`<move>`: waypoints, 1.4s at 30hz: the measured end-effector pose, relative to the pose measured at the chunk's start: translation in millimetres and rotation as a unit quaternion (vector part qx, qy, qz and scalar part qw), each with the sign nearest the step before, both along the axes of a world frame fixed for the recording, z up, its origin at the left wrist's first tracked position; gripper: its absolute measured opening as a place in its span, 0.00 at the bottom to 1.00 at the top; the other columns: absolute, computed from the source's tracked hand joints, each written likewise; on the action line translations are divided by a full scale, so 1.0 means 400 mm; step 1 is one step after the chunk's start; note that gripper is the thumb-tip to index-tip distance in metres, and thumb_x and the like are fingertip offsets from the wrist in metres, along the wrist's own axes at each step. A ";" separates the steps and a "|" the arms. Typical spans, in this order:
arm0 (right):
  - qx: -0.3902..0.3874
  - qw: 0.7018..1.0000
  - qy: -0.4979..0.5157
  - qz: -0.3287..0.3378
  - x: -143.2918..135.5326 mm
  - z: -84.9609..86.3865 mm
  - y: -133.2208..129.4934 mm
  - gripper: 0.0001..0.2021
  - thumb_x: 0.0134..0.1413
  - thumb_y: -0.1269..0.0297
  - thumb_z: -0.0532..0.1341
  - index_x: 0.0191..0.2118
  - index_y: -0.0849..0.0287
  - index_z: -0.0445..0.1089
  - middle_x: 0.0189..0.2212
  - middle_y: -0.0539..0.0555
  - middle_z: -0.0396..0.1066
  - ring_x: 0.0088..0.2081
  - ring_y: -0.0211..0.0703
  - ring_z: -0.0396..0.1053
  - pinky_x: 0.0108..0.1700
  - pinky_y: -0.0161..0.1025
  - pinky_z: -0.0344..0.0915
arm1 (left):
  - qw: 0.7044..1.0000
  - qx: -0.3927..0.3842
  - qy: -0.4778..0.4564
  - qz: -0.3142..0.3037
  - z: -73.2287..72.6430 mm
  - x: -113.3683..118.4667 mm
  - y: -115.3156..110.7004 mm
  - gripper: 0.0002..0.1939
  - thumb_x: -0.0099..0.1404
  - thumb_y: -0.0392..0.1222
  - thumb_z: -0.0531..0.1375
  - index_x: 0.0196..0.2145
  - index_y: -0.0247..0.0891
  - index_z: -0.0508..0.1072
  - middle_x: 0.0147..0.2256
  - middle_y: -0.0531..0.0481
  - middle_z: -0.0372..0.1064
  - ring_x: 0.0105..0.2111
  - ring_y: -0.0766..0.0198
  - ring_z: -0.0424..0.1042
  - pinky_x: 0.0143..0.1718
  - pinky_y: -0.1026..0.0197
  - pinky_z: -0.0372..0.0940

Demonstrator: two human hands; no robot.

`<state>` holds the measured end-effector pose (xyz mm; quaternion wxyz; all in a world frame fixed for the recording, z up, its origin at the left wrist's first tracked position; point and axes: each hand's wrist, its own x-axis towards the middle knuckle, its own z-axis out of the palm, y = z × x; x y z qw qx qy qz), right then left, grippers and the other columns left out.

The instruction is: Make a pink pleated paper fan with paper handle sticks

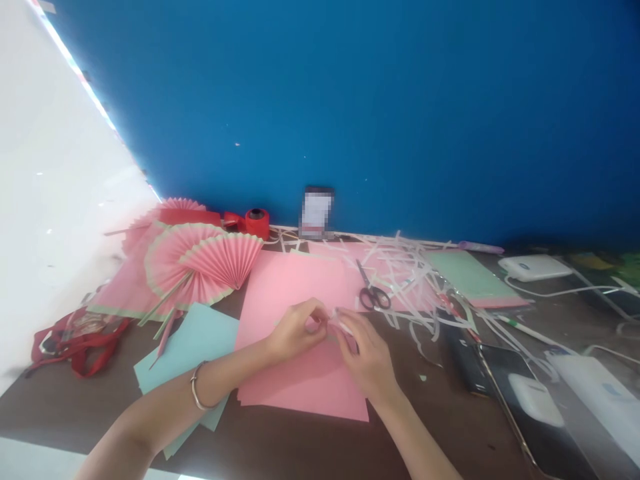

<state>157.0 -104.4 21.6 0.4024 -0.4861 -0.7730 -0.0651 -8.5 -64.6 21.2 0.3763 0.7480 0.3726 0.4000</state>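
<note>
My left hand (300, 328) and my right hand (367, 357) meet fingertip to fingertip over a stack of pink paper sheets (280, 280). The right fingers pinch a small whitish strip (341, 325); its exact kind is unclear. The left thumb and forefinger are closed in a ring beside it, and what they hold is too small to make out. Black-handled scissors (374, 298) lie just beyond my right hand. Light blue paper sheets (195, 340) lie partly under my left forearm.
Pink pleated paper fans (220, 260) are piled at the left, near a red strap (95, 353) and a red tape roll (257, 224). Curled white paper strips (400, 273) spread behind the scissors. Phones (525, 400), cables and a white power bank (535, 268) lie right. A blue partition (350, 100) rises behind.
</note>
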 end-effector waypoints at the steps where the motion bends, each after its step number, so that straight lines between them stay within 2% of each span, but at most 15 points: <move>1: 0.002 1.000 0.004 -0.007 0.001 0.000 0.001 0.10 0.54 0.71 0.57 0.43 0.57 0.66 0.41 0.56 0.71 0.43 0.44 0.70 0.44 0.41 0.68 | 1.000 -0.004 -0.001 0.003 0.000 -0.001 0.001 0.06 0.53 0.31 0.54 0.31 0.37 0.63 0.29 0.53 0.67 0.29 0.69 0.68 0.31 0.66 0.64; 4: 0.006 1.000 0.021 -0.012 0.002 0.001 0.002 0.10 0.54 0.72 0.57 0.42 0.55 0.67 0.39 0.55 0.71 0.41 0.42 0.71 0.43 0.39 0.69 | 0.999 -0.029 -0.017 0.001 -0.005 0.001 0.002 0.08 0.52 0.30 0.55 0.32 0.37 0.64 0.29 0.53 0.67 0.30 0.69 0.68 0.32 0.67 0.65; 9: -0.008 1.000 0.026 0.002 -0.002 -0.004 0.000 0.08 0.54 0.72 0.56 0.39 0.55 0.68 0.37 0.54 0.71 0.39 0.42 0.71 0.42 0.40 0.69 | 0.997 -0.070 -0.037 0.002 -0.022 0.010 0.007 0.13 0.56 0.34 0.57 0.41 0.36 0.67 0.33 0.49 0.70 0.33 0.67 0.70 0.34 0.65 0.67; 13: -0.014 1.000 0.025 0.003 -0.004 -0.007 -0.001 0.07 0.54 0.72 0.57 0.38 0.56 0.68 0.36 0.54 0.71 0.39 0.42 0.71 0.43 0.40 0.69 | 0.999 -0.052 -0.013 -0.008 -0.017 0.010 0.010 0.10 0.60 0.38 0.56 0.38 0.36 0.72 0.33 0.47 0.70 0.33 0.65 0.70 0.34 0.64 0.66; 18: 0.000 1.000 0.012 0.000 -0.002 -0.010 0.000 0.09 0.53 0.73 0.57 0.40 0.56 0.67 0.36 0.54 0.71 0.39 0.42 0.71 0.44 0.41 0.69 | 0.999 -0.028 0.028 -0.033 -0.005 0.005 0.009 0.11 0.63 0.40 0.53 0.36 0.37 0.75 0.30 0.48 0.72 0.31 0.65 0.69 0.32 0.64 0.64; 25: 0.011 1.000 -0.006 -0.025 -0.001 -0.005 0.001 0.09 0.53 0.73 0.56 0.40 0.58 0.69 0.35 0.56 0.72 0.38 0.43 0.71 0.43 0.41 0.68 | 0.999 0.008 0.040 -0.019 -0.016 0.010 0.006 0.11 0.62 0.37 0.52 0.31 0.37 0.74 0.29 0.49 0.72 0.29 0.66 0.68 0.32 0.65 0.64; 34: 0.005 1.000 0.005 -0.022 -0.004 -0.013 0.003 0.09 0.54 0.73 0.55 0.40 0.57 0.68 0.35 0.55 0.71 0.38 0.43 0.71 0.43 0.41 0.67 | 1.000 -0.016 0.018 -0.011 -0.011 0.013 -0.001 0.07 0.58 0.34 0.54 0.31 0.36 0.72 0.29 0.50 0.71 0.30 0.66 0.69 0.32 0.65 0.65; 39: 0.000 1.000 -0.001 -0.013 -0.004 -0.014 0.003 0.09 0.54 0.74 0.55 0.40 0.57 0.68 0.35 0.55 0.72 0.39 0.44 0.71 0.43 0.42 0.67 | 0.999 -0.025 0.010 -0.033 -0.012 0.015 0.000 0.10 0.60 0.35 0.53 0.37 0.36 0.73 0.32 0.48 0.72 0.32 0.66 0.69 0.34 0.65 0.65; 42: -0.001 1.000 0.008 -0.011 -0.006 -0.011 0.003 0.10 0.53 0.73 0.55 0.40 0.57 0.69 0.35 0.55 0.72 0.39 0.44 0.71 0.43 0.42 0.68 | 0.999 -0.013 0.019 -0.033 -0.013 0.015 0.001 0.10 0.60 0.34 0.52 0.35 0.36 0.73 0.31 0.49 0.72 0.31 0.66 0.69 0.34 0.65 0.65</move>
